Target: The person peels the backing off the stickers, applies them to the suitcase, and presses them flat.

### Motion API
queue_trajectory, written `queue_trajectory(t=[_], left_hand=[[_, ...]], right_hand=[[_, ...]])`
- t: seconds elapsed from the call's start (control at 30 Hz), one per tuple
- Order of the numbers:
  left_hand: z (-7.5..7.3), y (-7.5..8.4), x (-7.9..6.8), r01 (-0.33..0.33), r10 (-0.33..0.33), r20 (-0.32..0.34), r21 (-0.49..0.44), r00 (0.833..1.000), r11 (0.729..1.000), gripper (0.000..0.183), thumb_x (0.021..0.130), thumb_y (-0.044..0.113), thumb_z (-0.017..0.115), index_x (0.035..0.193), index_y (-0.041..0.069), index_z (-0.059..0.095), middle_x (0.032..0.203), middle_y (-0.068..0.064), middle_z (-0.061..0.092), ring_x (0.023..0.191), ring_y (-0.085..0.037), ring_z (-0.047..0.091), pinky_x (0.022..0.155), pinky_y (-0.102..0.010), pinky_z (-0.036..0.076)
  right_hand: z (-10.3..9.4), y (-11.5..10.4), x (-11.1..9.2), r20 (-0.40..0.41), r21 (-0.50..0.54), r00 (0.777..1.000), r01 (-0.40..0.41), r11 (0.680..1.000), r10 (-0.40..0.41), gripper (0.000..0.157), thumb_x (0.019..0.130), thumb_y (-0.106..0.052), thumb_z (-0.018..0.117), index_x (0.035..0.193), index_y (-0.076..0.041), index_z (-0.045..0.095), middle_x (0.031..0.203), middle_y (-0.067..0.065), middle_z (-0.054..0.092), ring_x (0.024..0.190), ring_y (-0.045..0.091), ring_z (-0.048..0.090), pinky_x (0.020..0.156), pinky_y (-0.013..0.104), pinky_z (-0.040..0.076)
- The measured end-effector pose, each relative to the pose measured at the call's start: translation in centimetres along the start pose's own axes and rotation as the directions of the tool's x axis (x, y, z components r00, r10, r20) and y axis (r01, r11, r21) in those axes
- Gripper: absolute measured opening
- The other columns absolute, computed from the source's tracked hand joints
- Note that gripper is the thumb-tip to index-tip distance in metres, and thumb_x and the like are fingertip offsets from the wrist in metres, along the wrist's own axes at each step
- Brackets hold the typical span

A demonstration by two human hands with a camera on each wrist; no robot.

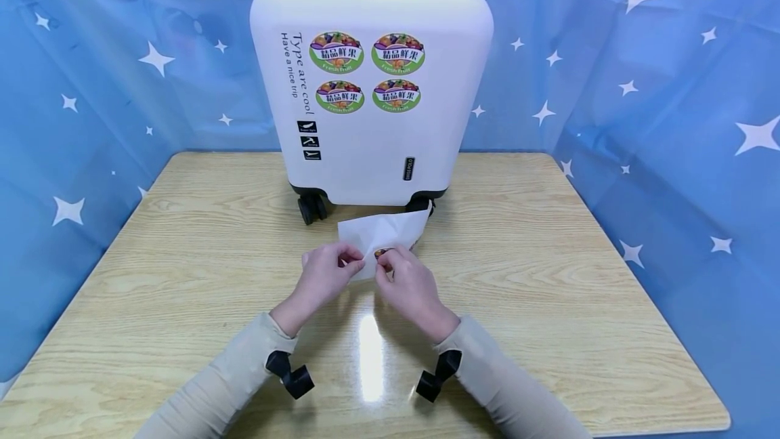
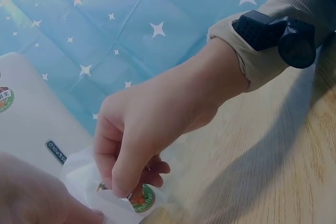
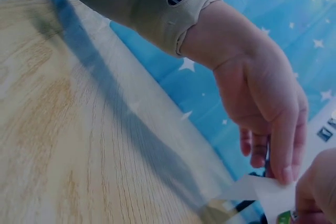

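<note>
A white sticker sheet [image 1: 386, 225] is held up over the table in front of the suitcase. My left hand [image 1: 328, 271] pinches its left side between thumb and fingers. On the sheet is a round fruit sticker [image 2: 142, 201] with a green border, and the thumb and forefinger of my right hand [image 1: 412, 285] pinch at it, covering part of it. In the right wrist view the left fingertips [image 3: 286, 174] grip the sheet's edge, close beside the right hand.
An upright white suitcase [image 1: 365, 161] with black wheels and handle stands at the back of the wooden table [image 1: 548, 290]. Several matching oval fruit stickers [image 1: 398, 53] are on its upper front, beside printed lettering. A blue star-patterned cloth [image 1: 640, 73] hangs behind and at the sides.
</note>
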State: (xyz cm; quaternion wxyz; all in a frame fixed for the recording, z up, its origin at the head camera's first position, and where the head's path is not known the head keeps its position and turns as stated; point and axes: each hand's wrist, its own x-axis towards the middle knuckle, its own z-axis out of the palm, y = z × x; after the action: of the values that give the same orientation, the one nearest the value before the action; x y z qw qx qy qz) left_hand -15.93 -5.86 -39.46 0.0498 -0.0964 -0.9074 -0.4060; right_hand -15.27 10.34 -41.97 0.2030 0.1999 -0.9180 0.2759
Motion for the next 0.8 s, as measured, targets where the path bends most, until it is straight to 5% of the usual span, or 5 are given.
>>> queue_trajectory(t=[0.8], left_hand=[[-0.7,-1.2,-0.3,-0.018,0.019,-0.023,0.068,1.0,0.998,0.004,0.083,0.013,0.069,0.08,0.01,0.068,0.071,0.006,0.065,0.067,-0.01,0.056,0.079,-0.044,0.028]], right_hand=[[-1.5,1.1,-0.6,0.043,0.008,0.997,-0.067,0.998,0.066,0.005,0.081,-0.01,0.06,0.079,-0.009,0.064,0.079,-0.004,0.057,0.068,0.01,0.053,0.057,0.021,0.044]])
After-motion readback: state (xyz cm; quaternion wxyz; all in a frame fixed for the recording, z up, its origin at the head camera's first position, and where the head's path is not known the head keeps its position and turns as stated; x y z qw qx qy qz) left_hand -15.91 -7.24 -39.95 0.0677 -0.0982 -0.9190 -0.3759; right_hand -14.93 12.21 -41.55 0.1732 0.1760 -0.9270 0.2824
